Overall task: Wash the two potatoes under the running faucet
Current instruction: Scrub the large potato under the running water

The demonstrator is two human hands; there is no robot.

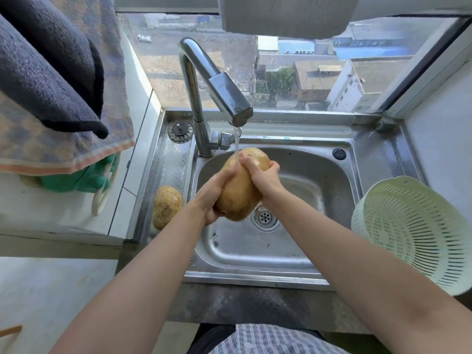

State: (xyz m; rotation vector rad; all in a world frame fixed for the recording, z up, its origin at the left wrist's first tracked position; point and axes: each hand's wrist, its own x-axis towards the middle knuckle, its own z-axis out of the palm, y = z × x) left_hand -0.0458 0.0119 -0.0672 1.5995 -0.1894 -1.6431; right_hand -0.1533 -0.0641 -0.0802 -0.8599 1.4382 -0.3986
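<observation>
Nearest me, at the bottom edge, a checked shirt (268, 338) is cut off by the frame. Both bare forearms reach out over the steel sink (255, 278). Above the drain (265, 217), my left hand (209, 198) cups the lower end of the large potato (240, 190); its fingers are hidden behind the tuber, only the thumb showing along the near side. My right hand (263, 178) curls round the upper end, fingers wrapped over the top. The potato is tilted, its upper end touching the water stream (237, 141).

The second potato (166, 206) lies on the sink's left ledge, apart from both hands. At right stands a pale colander (413, 233), clipped by the frame edge. At left, hanging towels (51, 72) partly cover green gloves (89, 180).

Farther back, the faucet (219, 85) arches over the basin, a strainer plug (180, 131) beside its base. Beyond is the spattered window (319, 80); a grey cloth (288, 16) hangs at the top, cut off.
</observation>
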